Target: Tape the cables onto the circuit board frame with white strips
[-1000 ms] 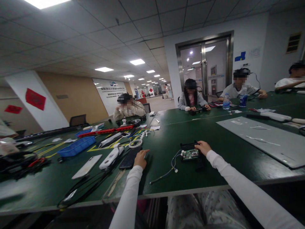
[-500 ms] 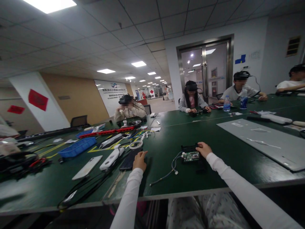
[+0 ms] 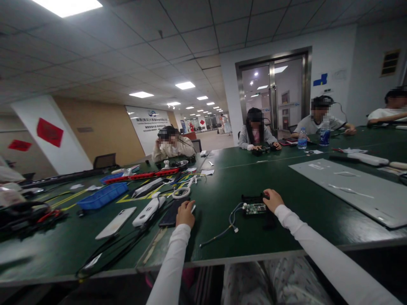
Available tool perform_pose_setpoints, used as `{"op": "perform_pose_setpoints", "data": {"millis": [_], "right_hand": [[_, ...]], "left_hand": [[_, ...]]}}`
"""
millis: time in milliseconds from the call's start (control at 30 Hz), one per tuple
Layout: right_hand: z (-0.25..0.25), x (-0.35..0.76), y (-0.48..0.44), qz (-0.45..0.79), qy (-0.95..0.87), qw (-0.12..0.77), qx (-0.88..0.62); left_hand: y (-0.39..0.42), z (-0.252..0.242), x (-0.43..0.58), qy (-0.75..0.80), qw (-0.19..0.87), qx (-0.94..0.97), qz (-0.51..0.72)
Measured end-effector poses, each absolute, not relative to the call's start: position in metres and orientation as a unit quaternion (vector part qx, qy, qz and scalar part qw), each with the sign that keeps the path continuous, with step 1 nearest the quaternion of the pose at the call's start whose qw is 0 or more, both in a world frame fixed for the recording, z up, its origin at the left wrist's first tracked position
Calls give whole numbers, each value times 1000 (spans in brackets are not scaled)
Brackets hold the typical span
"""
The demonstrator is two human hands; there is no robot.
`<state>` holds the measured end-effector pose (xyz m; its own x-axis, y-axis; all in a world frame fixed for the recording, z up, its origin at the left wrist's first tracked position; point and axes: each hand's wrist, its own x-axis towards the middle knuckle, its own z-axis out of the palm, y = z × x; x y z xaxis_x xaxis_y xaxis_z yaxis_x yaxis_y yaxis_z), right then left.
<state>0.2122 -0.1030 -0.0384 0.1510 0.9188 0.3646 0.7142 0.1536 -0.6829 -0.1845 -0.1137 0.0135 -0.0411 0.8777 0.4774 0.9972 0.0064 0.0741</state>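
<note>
My right hand point(image 3: 273, 200) has its thumb and fingers closed at the right edge of a black plastic housing point(image 3: 251, 197). A green circuit board point(image 3: 255, 209) sits at this housing, and grey wires point(image 3: 231, 220) with a white connector run from it across the table to the left. Beside the right edge of a dark phone-like slab point(image 3: 169, 215) is my left hand point(image 3: 185, 214), its fingers curled together. Something small and pale shows at the left fingertips, too small to name.
Left of my hands lie a white phone point(image 3: 116, 223), a white power strip point(image 3: 149, 212), black cables and a blue tray point(image 3: 103, 197). A roll of white tape point(image 3: 181, 192) is behind the slab. To the right lies a large grey panel point(image 3: 346, 186). Several people sit across the table.
My left fingers have curled in slightly, and a small pale thing now shows at their tips. My right hand has shifted very slightly right at the housing; the circuit board stays in place.
</note>
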Motion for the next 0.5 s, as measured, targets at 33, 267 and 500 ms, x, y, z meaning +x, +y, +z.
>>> {"op": "perform_pose_setpoints", "data": {"millis": [33, 267, 500], "right_hand": [[-38, 212, -103, 126, -639, 409, -639], [-34, 211, -106, 135, -647, 393, -639], [-31, 210, -108, 140, -646, 388, -642]], "left_hand": [[-115, 15, -183, -689, 153, -679, -204], [-125, 27, -168, -658, 151, -697, -242], [-119, 45, -129, -605, 51, -728, -319]]}}
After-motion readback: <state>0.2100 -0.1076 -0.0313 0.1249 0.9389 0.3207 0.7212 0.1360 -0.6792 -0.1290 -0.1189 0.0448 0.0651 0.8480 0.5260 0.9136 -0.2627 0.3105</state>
